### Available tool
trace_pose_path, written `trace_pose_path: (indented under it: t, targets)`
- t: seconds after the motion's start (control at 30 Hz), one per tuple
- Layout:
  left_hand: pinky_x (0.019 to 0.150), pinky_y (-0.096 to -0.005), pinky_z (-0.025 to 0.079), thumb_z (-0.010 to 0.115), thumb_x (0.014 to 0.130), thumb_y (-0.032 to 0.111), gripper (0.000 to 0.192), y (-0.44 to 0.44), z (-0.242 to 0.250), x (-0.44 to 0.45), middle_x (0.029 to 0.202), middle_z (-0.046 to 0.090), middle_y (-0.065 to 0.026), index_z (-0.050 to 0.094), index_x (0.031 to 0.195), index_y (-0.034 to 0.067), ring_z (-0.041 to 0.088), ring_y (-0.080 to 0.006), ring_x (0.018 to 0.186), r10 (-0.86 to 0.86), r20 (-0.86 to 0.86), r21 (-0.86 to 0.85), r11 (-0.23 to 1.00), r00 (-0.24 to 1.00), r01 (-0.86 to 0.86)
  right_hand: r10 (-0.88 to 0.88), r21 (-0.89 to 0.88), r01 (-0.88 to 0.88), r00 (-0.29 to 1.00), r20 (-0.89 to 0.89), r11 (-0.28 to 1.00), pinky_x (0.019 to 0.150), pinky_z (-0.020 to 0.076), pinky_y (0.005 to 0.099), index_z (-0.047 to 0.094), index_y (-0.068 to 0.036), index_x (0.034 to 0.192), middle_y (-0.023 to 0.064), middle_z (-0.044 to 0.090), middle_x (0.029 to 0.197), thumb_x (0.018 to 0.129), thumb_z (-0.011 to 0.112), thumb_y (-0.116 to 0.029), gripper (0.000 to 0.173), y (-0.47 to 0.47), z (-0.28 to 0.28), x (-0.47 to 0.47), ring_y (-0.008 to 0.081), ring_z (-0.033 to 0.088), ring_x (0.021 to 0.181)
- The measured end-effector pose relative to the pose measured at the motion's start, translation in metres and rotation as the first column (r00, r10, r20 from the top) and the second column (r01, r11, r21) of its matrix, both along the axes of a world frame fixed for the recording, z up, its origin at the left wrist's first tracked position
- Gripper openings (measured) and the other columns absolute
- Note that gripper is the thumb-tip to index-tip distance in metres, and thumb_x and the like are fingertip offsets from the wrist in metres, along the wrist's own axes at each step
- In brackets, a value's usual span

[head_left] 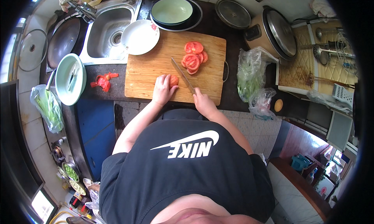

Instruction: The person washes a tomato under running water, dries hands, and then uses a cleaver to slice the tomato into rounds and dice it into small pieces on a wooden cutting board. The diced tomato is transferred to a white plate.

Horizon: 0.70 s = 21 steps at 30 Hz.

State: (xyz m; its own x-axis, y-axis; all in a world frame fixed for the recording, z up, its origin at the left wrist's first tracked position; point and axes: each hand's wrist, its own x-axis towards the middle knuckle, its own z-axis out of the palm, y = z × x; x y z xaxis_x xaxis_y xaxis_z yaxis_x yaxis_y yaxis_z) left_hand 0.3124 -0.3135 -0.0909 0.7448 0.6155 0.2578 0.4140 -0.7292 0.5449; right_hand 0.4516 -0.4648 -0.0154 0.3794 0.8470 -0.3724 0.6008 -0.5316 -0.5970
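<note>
On a wooden cutting board (143, 77), my left hand (162, 89) grips a peeled tomato piece (173, 81) near the front edge. My right hand (202, 101) is closed on the handle of a kitchen knife (183, 76), whose blade points away and to the left, just right of the tomato piece. Tomato slices (192, 60) lie in an overlapping pile beyond the blade, at the board's right. A white plate (140, 36) overlaps the board's far left corner. Red tomato peels (104, 81) lie on the dark counter left of the board.
A steel sink (109, 28) is at the back left, with a pale green basin (71, 79) nearer. Enamel bowls (171, 11) stand behind the board. To the right are bagged greens (252, 75), an egg (278, 105) and a rice cooker (270, 34).
</note>
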Motion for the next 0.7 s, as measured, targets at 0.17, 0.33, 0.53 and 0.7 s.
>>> trace_pose_path:
  t: [0.17,0.33,0.53,0.7]
  targets:
    - [0.091,-0.0415,0.041,0.072,0.071,0.028,0.057,-0.001,-0.002,-0.001,0.11,0.051,-0.0198,0.051,0.114,-0.004,0.049,-0.0359,0.102,0.015,0.019,0.0,1.0,1.0,-0.015,0.044,0.001,-0.044,0.998,0.033,0.999,0.057,0.0463,0.0539,0.042,-0.004,0.111,0.0246,0.06,0.066,0.092,0.043,-0.019,0.025,-0.001,-0.005,-0.011,0.0437,0.06,0.064]
    - [0.091,-0.0417,0.041,0.073,0.071,0.027,0.058,0.0,0.0,-0.004,0.109,0.051,-0.0194,0.05,0.114,-0.004,0.049,-0.0352,0.101,-0.001,0.022,-0.023,1.0,1.0,0.002,-0.001,-0.008,0.002,0.998,0.057,1.0,0.06,0.0457,0.0539,0.043,-0.008,0.112,0.0252,0.06,0.069,0.092,0.044,-0.02,0.024,-0.002,-0.01,-0.012,0.0443,0.059,0.068]
    - [0.098,-0.0425,0.039,0.065,0.074,0.016,0.045,0.02,0.0,-0.021,0.117,0.052,-0.0178,0.054,0.115,0.0,0.048,-0.0352,0.113,-0.366,0.118,0.069,0.93,0.923,0.36,-0.059,0.041,0.056,0.994,0.096,0.998,0.057,0.0457,0.0535,0.042,-0.007,0.113,0.023,0.06,0.067,0.091,0.046,-0.019,0.025,0.002,-0.01,-0.01,0.0436,0.059,0.065]
    - [0.101,-0.0424,0.038,0.051,0.079,0.011,0.039,0.033,-0.008,-0.023,0.118,0.055,-0.0143,0.056,0.117,0.001,0.048,-0.0323,0.116,-0.524,-0.014,0.159,0.839,0.851,0.52,-0.023,0.021,0.019,0.975,0.221,1.0,0.054,0.0452,0.0524,0.042,-0.008,0.112,0.0212,0.06,0.066,0.093,0.045,-0.019,0.023,0.004,0.0,-0.02,0.0422,0.059,0.062]
